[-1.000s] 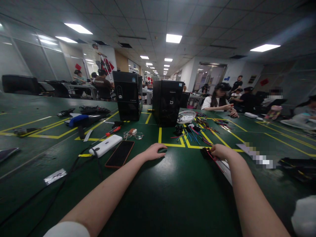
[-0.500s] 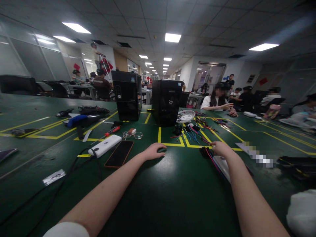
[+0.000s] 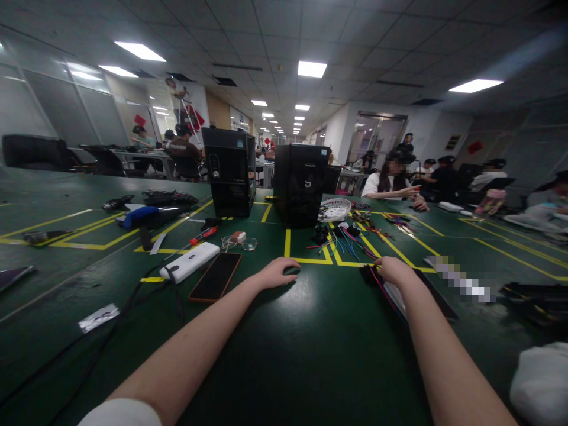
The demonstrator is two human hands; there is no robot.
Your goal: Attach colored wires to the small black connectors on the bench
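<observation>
My left hand (image 3: 279, 273) rests on the green table (image 3: 302, 349), thumb and fingers apart, holding nothing. Closest to it is a dark-screened phone (image 3: 216, 277) in an orange-edged case. On the right, my right hand (image 3: 393, 272) bends its fingers down over a flat dark item (image 3: 437, 294) with a pale patch. Red and blue wires (image 3: 385, 290) and a black connector (image 3: 368, 273) run along its left side. My hand and forearm hide much of it, and what the fingertips grip is hidden.
Two black computer towers (image 3: 304, 186) stand ahead. Near them lie a white basket (image 3: 335, 209), loose coloured cables (image 3: 344, 239) and glasses (image 3: 249, 244). To the left are a white power bank (image 3: 190, 262), a red screwdriver (image 3: 203, 235) and a black cord (image 3: 126, 313). A person (image 3: 393, 183) sits opposite.
My right hand has shifted slightly left and lies lower over the wires. More of the flat dark item shows to its right. My left hand has stayed put.
</observation>
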